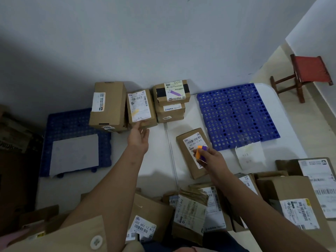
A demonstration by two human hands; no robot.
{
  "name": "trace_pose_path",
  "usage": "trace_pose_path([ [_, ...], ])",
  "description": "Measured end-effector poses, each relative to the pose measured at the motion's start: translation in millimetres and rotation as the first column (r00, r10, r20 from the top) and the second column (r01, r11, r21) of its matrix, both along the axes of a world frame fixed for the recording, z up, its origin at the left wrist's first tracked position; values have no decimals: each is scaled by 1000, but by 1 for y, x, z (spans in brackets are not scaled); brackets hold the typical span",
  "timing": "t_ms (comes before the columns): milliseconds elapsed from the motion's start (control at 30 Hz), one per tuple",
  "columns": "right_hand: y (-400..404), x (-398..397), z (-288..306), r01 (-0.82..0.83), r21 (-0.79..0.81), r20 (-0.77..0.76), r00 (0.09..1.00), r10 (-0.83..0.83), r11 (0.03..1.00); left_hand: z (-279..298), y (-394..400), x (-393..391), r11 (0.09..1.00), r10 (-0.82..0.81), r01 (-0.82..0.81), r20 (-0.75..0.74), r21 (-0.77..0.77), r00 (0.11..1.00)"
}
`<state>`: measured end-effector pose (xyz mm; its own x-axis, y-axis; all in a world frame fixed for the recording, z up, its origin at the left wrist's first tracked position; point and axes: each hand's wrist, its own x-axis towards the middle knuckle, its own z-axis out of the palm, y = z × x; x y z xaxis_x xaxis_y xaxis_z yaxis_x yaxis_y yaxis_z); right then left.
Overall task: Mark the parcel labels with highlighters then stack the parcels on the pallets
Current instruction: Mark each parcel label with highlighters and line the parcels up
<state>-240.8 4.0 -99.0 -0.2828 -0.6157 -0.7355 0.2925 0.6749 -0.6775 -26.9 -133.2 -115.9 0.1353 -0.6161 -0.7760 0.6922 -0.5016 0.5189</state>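
The left hand (139, 137) is stretched out with fingers loose, nothing gripped, just below a labelled parcel (141, 108) at the table's far edge. Two highlighters (201, 152) — orange and purple — are pinched in the right hand (211, 159) over another parcel (195, 153) beside the blue pallet (238, 115).

Two blue pallets: one at left (54, 124), one at right (238, 113). Four parcels stacked by the wall (140, 104), a fifth lying flat (187, 157). Heap of near parcels (283, 195) too jumbled to count. Two highlighters, orange (198, 152) and purple (203, 153). One red stool (307, 70). Two paper sheets (74, 155).
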Motion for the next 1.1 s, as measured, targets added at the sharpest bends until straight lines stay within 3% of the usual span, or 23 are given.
trace_pose_path([
  [133,1,-19,2,119,8,-169,979,-116,993,-6,10,-4,993,-85,78,81,85,993],
  [233,0,-35,-2,164,15,-262,953,-154,986,-16,41,-23,947,-295,268,155,175,943],
  [300,-3,-42,-4,121,80,-240,966,-99,989,-21,65,-39,847,-507,463,136,261,851],
  [367,-6,-44,-5,65,163,-154,987,-40,984,-25,85,-52,672,-725,669,99,317,681],
  [467,-6,-41,-7,-11,210,-43,999,20,978,-33,98,-64,474,-873,828,42,298,485],
  [567,-3,-34,-9,-144,175,-13,989,148,974,-38,98,-67,454,-891,868,101,203,443],
  [667,-2,-26,-10,-122,127,17,992,121,984,-34,99,-59,435,-866,890,334,137,371],
  [833,2,-23,-13,4,82,152,988,-17,997,-27,102,-38,477,-798,878,431,25,421],
  [967,-1,-27,-16,194,15,252,948,-192,981,-23,104,-19,604,-763,795,245,-57,598],
  [1100,-5,-25,-18,294,37,216,931,-294,955,-23,109,-3,646,-749,756,102,-108,655],
])
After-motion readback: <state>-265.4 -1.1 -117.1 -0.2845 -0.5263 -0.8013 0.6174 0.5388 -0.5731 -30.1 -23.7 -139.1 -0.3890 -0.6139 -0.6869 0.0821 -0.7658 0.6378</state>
